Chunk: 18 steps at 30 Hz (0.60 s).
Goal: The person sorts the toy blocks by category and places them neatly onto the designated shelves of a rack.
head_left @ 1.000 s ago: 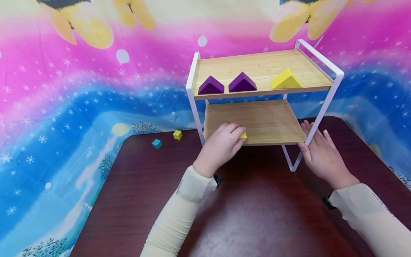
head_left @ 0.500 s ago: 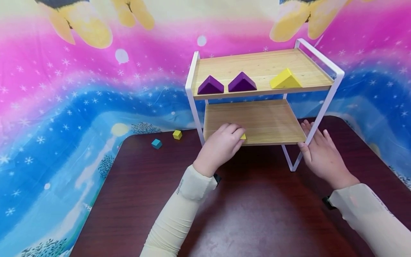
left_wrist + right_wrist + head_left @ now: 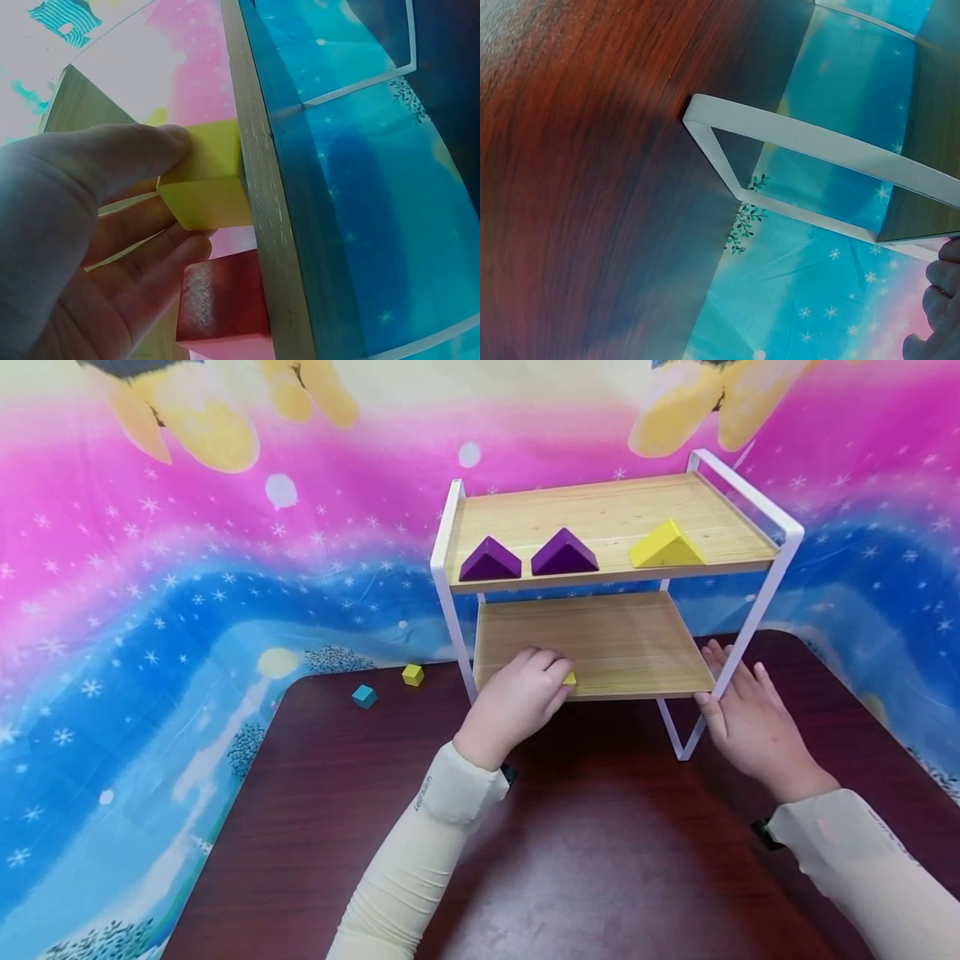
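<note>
Your left fingers [image 3: 146, 154] are pinching the yellow cube [image 3: 210, 176] on the wooden lower shelf [image 3: 622, 639], a red block [image 3: 223, 300] is sitting beside, and straight right fingers [image 3: 768, 685] are touching the white frame [image 3: 763, 597].

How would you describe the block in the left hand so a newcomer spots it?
Find the two-tier shelf, then its lower board. At that board's front edge, the left hand pinches a yellow cube. Unlike the red cube beside it, this one is yellow and pinched.
</note>
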Available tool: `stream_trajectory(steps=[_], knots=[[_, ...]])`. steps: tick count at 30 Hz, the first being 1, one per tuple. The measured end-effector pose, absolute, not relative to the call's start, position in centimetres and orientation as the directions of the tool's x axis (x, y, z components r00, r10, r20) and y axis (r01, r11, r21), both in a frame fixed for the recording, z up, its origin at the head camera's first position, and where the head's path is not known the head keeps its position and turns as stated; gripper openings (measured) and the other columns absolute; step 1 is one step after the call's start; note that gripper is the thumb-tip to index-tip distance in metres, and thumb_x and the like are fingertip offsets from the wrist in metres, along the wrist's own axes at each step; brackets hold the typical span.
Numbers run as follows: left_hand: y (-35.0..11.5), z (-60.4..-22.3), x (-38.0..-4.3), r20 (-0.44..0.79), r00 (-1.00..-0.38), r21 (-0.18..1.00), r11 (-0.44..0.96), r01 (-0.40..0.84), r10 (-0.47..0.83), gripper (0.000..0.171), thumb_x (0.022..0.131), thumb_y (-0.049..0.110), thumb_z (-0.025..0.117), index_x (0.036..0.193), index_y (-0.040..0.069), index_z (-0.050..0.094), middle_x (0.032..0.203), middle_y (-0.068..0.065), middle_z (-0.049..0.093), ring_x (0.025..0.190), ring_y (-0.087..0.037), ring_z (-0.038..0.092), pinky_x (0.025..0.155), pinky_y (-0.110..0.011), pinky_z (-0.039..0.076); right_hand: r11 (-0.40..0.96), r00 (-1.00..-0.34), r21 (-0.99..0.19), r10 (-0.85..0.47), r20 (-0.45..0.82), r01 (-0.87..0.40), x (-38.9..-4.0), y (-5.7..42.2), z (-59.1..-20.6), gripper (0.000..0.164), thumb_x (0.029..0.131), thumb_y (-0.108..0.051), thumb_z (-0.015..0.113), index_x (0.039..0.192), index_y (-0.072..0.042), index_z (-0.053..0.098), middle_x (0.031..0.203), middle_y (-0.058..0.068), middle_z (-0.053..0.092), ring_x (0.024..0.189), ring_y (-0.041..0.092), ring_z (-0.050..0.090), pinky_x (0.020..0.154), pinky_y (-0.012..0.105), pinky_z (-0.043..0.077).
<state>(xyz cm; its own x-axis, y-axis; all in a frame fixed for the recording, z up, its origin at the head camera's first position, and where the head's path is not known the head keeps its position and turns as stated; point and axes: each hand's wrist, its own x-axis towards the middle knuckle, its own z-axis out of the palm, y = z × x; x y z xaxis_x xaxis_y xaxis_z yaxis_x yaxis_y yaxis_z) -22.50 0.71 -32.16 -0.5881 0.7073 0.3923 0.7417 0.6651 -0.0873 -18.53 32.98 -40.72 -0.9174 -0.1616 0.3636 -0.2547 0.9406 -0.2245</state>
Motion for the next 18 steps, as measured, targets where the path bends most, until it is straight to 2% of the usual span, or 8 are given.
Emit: stream_trajectory(steps=[6, 18], knots=[[0.72, -32.13, -22.53, 0.382, -0.598, -0.083, 0.67, 0.737, 0.705, 0.028, 0.1, 0.027, 0.066, 0.124, 0.012, 0.07, 0.123, -0.004, 0.068, 0.115, -0.02, 0.061, 0.102, -0.029, 0.05, 0.941, -0.917, -0.222, -0.164, 0.364, -0.256, -18.5, 32.98, -40.72, 0.065, 0.11, -0.038, 0.031, 0.162, -0.005, 0.008, 0.168, 0.019, 0.01, 0.156, 0.034, 0.003, 0.123, 0.05, -0.01], [0.75, -32.06, -22.38, 0.37, -0.618, -0.13, 0.697, 0.705, 0.694, 0.026, 0.102, 0.029, 0.062, 0.122, 0.015, 0.07, 0.121, -0.001, 0.069, 0.112, -0.018, 0.062, 0.093, -0.03, 0.056, 0.944, -0.917, -0.209, -0.166, 0.362, -0.254, -18.39, 33.11, -40.77, 0.065, 0.11, -0.037, 0.032, 0.162, -0.005, 0.008, 0.168, 0.018, 0.009, 0.155, 0.034, 0.003, 0.123, 0.05, -0.01]])
